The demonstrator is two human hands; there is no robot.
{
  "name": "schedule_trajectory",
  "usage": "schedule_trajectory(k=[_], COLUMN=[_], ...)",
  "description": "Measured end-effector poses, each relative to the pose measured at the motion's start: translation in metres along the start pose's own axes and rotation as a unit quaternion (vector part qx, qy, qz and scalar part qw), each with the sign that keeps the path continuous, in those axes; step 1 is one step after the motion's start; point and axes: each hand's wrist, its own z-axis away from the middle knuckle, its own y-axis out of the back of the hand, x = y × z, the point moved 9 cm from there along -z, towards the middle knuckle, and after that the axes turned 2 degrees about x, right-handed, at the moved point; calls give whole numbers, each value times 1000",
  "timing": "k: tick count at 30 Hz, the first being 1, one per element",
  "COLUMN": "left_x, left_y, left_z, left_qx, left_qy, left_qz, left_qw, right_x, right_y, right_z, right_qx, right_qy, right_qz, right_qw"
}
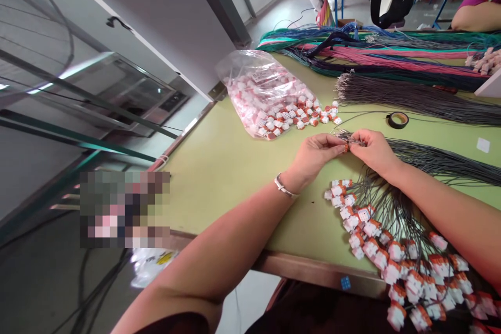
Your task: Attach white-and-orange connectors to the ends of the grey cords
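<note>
My left hand (313, 157) pinches a small orange-and-white connector housing (346, 147) between thumb and fingertips. Meeting it from the right, my right hand (373, 152) has its fingers closed on a thin dark wire, whose tip is hidden at the connector. A bundle of black wires (442, 159) lies under and behind my right hand, its metal-tipped ends by my fingers. Closer to me, many wired connectors (415, 282) fan out below my right forearm and over the table edge. Loose connectors (309, 113) spill from a clear plastic bag (250, 75) beyond my left hand.
A roll of black tape (397, 120) and a white square (483, 144) lie on the green table (219, 167). Farther back are another black wire bundle (410, 96) and pink, green and blue wires (391, 55). Another person's knee (477, 15) shows at the far right.
</note>
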Motion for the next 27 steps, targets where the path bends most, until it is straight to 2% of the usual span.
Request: schedule_trajectory(k=[2, 4, 7, 9, 10, 11, 13, 14, 16, 18, 20, 22, 23, 25, 27], left_x=[0, 2, 13, 23, 29, 36, 58, 64, 57, 41, 30, 31, 37, 51, 54], left_y=[2, 2, -6, -14, -15, -14, -5, -8, -20, -30, -34, -31, -27, -12, 10], left_z=[2, 7, 16, 16, 10, 0, -27, -37, -55, -69, -75, -72, -68, -56, -44], left_qx=[-50, -113, -227, -282, -280, -248, -110, -79, -89, -119, -132, -114, -89, -22, 36], left_qy=[34, 56, 35, -1, -26, -58, -160, -212, -267, -272, -263, -260, -261, -245, -171], left_qz=[-71, -193, -361, -418, -441, -464, -519, -540, -578, -622, -650, -647, -629, -551, -410], left_qw=[996, 973, 904, 864, 853, 848, 833, 811, 766, 724, 700, 707, 727, 797, 895], right_x=[3, 5, 8, 10, 11, 12, 12, 11, 10, 9, 9, 8, 7, 5, 3], right_y=[-1, 2, 7, 6, 5, 5, 5, 5, 6, 6, 7, 8, 8, 10, 10], right_z=[-1, -2, -4, -4, -4, -4, -4, -4, -4, -3, -4, -4, -4, -4, -3], right_qx=[-12, 1, 28, 25, 21, 20, 18, 17, 12, 9, 15, 26, 32, 44, 50], right_qy=[-4, -6, -11, -23, -28, -33, -38, -38, -36, -33, -29, -20, -15, -4, 2], right_qz=[-39, -82, -116, -138, -154, -172, -197, -201, -192, -175, -166, -162, -158, -140, -116], right_qw=[999, 997, 993, 990, 987, 984, 980, 979, 981, 984, 986, 986, 987, 989, 992])
